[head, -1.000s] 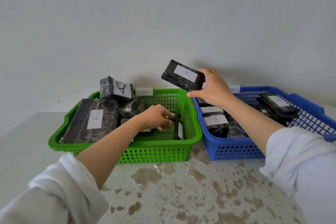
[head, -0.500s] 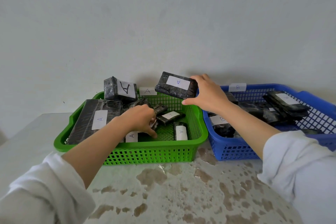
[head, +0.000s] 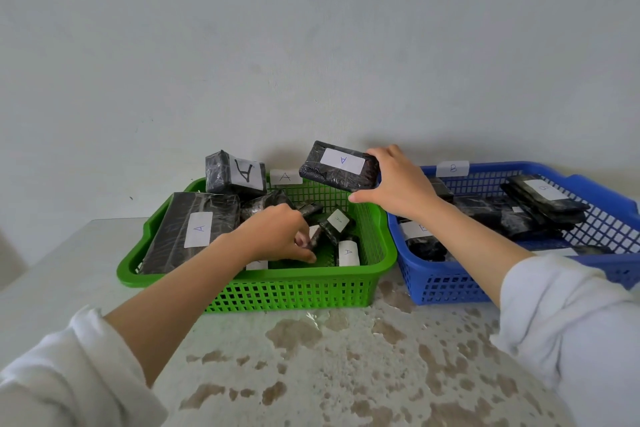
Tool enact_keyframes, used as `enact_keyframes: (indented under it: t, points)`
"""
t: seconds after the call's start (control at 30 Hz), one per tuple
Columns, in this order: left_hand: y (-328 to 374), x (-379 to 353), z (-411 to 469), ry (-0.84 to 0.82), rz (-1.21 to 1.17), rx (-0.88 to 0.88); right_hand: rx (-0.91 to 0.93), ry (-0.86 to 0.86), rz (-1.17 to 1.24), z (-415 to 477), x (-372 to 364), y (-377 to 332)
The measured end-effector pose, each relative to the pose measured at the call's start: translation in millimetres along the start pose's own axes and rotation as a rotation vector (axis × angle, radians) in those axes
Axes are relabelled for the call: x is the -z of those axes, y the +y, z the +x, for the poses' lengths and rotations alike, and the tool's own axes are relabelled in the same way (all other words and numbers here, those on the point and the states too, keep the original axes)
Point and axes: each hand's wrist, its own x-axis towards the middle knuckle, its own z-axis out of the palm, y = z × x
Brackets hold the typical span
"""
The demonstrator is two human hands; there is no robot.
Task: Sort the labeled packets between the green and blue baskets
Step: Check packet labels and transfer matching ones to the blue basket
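A green basket [head: 263, 282] tagged A stands at centre-left, holding several black wrapped packets with white A labels. To its right, a blue basket [head: 446, 282] tagged B holds more black packets. My right hand [head: 398, 182] grips a black packet labelled A [head: 339, 166] in the air over the green basket's far right corner. My left hand [head: 277, 236] reaches down inside the green basket, its fingers pinched on a small black packet [head: 316, 236] among the others.
A large flat A packet [head: 194, 230] fills the green basket's left side and a chunky one [head: 235, 175] leans on the back rim. The baskets sit on a stained white table [head: 346, 357] against a plain wall.
My right hand has carried the A packet leftward from above the blue basket to over the green basket. My left hand has shifted among the small packets inside the green basket.
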Motion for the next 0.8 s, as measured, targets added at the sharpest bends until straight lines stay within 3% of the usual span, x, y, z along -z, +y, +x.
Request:
enact_keyframes:
  t: [0.17,0.27,0.5,0.7,0.8]
  points:
    - [0.5,-7.2,5.0,-0.109,-0.176,0.13,0.005,-0.006,-0.011,-2.4,5.3,-1.9]
    - [4.4,-7.2,10.3,-0.162,-0.152,0.248,0.0,0.001,-0.015,-2.2,8.2,-1.3]
    - [15.7,-7.0,24.1,-0.122,-0.397,0.508,-0.071,0.045,-0.038,-5.2,11.5,4.9]
    - [6.9,4.1,17.0,-0.007,-0.71,0.608,-0.1,0.007,-0.078,-7.5,12.3,-4.4]
    - [3.1,13.0,6.0,0.006,-0.724,0.656,-0.069,-0.029,-0.141,-7.3,0.6,-20.4]
